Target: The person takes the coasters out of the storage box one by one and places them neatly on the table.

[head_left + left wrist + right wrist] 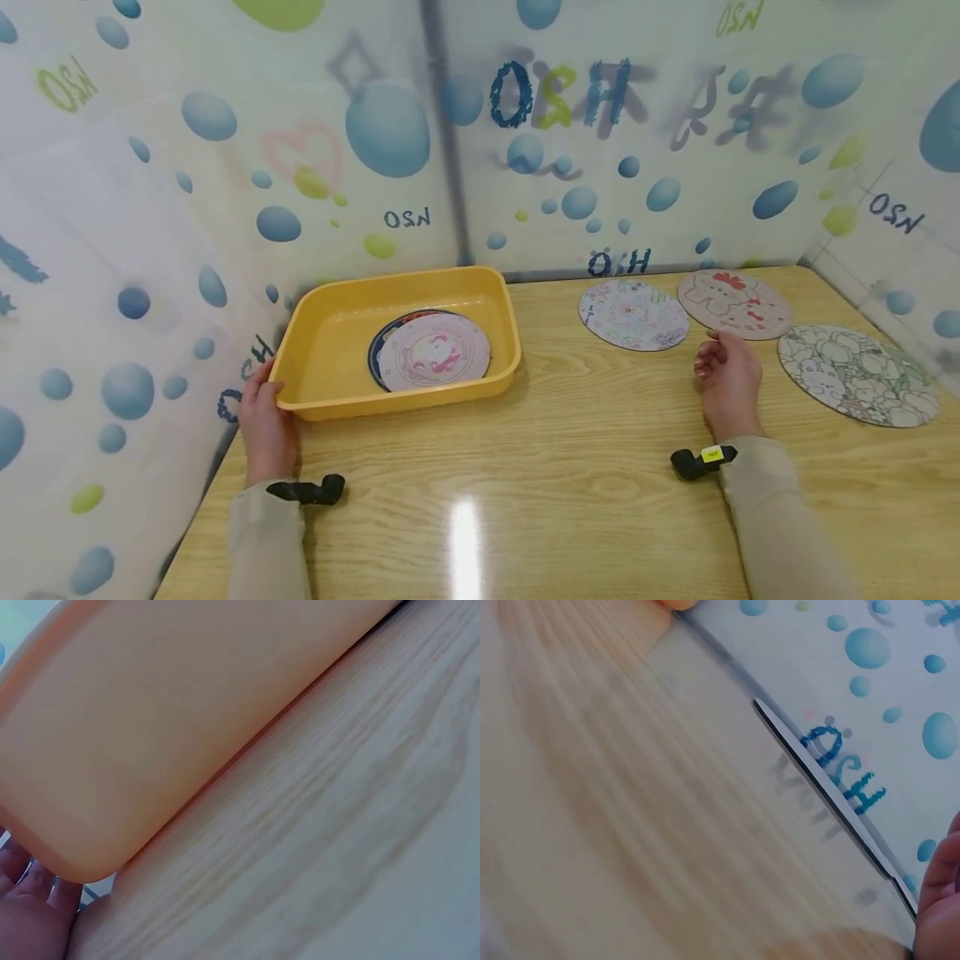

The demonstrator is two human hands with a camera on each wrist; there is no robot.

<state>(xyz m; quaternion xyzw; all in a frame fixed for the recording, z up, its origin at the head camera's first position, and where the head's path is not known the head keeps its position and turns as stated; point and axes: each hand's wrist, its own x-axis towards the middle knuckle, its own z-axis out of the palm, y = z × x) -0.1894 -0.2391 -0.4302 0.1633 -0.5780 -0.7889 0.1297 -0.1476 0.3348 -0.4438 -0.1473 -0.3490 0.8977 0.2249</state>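
My left hand (266,425) grips the front left corner of a yellow plastic tray (397,407), thumb at the rim and fingers along the outer side. In the left wrist view its fingers lie behind the tray's corner. Inside the tray a round pink mat with a cartoon unicorn (435,352) partly covers a dark-edged round mat (375,354). Over the table, my right hand (731,379) holds nothing, its fingers loosely curled. Just beyond it lies a round pink mat with a red bow drawing (735,304). A floral bunny mat (855,375) lies to its right.
A round white mat with small colourful drawings (633,315) lies left of the bow mat, close to the back edge. The wooden table (570,467) meets patterned curtains (480,192) behind and on both sides.
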